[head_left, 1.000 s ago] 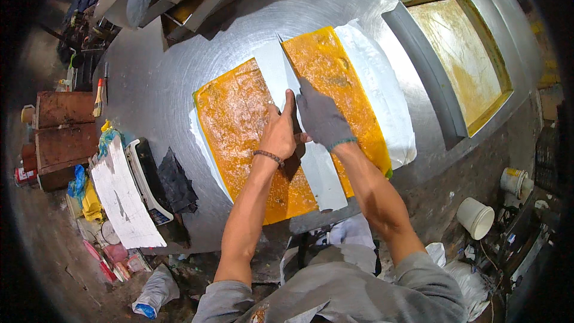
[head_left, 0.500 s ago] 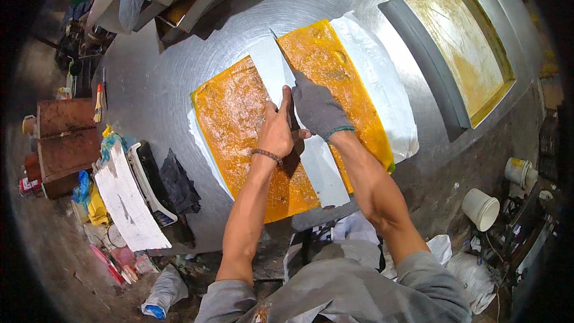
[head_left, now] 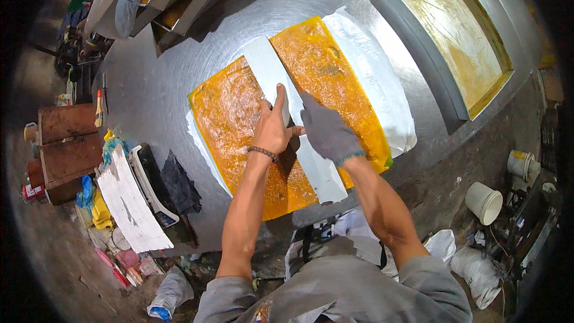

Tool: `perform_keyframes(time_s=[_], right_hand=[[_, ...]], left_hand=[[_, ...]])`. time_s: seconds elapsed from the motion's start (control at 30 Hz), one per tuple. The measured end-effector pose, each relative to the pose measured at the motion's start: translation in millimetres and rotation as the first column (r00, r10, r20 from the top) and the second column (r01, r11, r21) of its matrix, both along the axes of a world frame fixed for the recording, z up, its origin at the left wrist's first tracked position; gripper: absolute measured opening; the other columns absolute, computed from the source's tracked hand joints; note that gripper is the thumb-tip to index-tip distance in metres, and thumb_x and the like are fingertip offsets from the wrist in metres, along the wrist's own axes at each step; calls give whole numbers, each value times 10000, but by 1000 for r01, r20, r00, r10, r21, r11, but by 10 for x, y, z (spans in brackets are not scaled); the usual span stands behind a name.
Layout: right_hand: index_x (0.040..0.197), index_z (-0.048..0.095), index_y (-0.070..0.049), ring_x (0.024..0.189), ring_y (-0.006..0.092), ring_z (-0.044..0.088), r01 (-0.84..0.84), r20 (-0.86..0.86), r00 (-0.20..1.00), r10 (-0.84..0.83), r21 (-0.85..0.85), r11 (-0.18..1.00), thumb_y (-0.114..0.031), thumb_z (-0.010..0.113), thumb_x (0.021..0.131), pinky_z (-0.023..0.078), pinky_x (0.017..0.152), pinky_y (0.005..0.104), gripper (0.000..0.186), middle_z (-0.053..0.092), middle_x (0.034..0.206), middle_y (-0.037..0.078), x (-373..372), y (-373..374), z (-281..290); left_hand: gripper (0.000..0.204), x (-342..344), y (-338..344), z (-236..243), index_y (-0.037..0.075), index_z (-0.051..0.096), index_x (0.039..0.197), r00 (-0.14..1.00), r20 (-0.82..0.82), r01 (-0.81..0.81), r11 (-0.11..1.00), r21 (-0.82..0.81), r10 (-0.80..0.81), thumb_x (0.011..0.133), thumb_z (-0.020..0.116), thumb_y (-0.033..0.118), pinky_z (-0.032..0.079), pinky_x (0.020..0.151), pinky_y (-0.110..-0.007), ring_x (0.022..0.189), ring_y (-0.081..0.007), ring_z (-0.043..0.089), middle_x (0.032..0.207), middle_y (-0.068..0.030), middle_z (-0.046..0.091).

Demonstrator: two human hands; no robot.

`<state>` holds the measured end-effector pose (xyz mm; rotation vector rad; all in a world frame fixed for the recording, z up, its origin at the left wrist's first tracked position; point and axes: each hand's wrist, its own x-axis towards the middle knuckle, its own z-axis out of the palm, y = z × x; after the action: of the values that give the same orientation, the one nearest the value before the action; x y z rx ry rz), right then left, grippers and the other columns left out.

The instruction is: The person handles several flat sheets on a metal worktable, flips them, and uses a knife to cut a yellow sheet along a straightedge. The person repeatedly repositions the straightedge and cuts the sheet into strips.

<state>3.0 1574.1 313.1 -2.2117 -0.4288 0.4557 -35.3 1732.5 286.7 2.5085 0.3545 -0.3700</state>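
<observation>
A flat, glossy orange-yellow slab (head_left: pixel 224 113) lies on a white sheet (head_left: pixel 379 84) on the metal table. Across it runs a pale, straight-edged strip (head_left: pixel 261 60). My bare left hand (head_left: pixel 275 127) presses on the strip, with one finger stretched forward and the thumb spread sideways. Beside the strip's right edge, my right hand (head_left: pixel 330 128), in a grey glove, is closed around a knife. Its handle is hidden by the glove, and the blade is hard to make out against the strip's edge. The slab's other part (head_left: pixel 335 75) extends right of the strip.
A shallow metal frame (head_left: pixel 424 54) with a yellowish base lies at the far right. Several more metal frames (head_left: pixel 194 0) are piled at the far left. A brush (head_left: pixel 98 110), black cloth (head_left: pixel 179 185) and white board (head_left: pixel 128 200) lie left. White buckets (head_left: pixel 483 203) stand right.
My right hand has slid toward me and slightly right along the strip's edge. The blade tip no longer shows beyond the slab. My left hand stays on the strip.
</observation>
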Motion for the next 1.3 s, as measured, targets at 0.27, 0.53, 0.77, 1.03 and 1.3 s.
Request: perform_keyframes(time_s=[0.27, 0.53, 0.77, 1.03, 1.3], right_hand=[[1407, 453, -47, 963, 504, 663, -59, -123, 991, 57, -14, 998, -223, 448, 1049, 510, 823, 589, 399, 672, 1023, 336, 67, -18, -122], [1407, 457, -32, 981, 510, 648, -20, -238, 971, 18, -4, 1000, -179, 471, 1037, 499, 839, 591, 398, 665, 1033, 335, -125, -164, -25], [1392, 461, -13, 940, 506, 651, 24, -153, 988, -10, 90, 996, -170, 482, 1034, 497, 808, 589, 392, 660, 979, 340, -516, -424, -149], [1424, 443, -5, 929, 515, 645, 2, -214, 977, 4, 31, 1000, -173, 486, 1033, 501, 810, 581, 428, 658, 979, 344, -428, -399, -98], [1460, 425, -16, 965, 504, 638, -15, -297, 955, 19, 16, 1000, -164, 485, 1030, 484, 831, 582, 459, 650, 1009, 339, -599, -547, -44]], left_hand=[[1195, 12, -24, -8, 194, 218, 1641, 999, -24, -39, 999, -2, 39, 679, 920, 94, 494, 1005, -479, 1156, -465, 566, 1208, -276, 511], [1264, -6, -8, -51, 143, 214, 1637, 999, 34, 20, 1000, 3, -20, 627, 970, 224, 518, 985, -501, 1131, -493, 595, 1274, -328, 488], [1259, 1, 6, -35, 118, 209, 1635, 999, 27, 25, 1000, 16, -26, 638, 965, 261, 510, 1011, -479, 1169, -492, 586, 1263, -352, 505], [1271, 14, 7, -40, 111, 204, 1635, 999, 16, 28, 1000, 14, -28, 634, 968, 280, 513, 998, -483, 1142, -478, 597, 1222, -326, 539], [1289, 18, 32, -118, 117, 205, 1636, 999, 34, 37, 997, 64, -39, 619, 969, 320, 511, 1020, -480, 1208, -494, 573, 1315, -359, 516]])
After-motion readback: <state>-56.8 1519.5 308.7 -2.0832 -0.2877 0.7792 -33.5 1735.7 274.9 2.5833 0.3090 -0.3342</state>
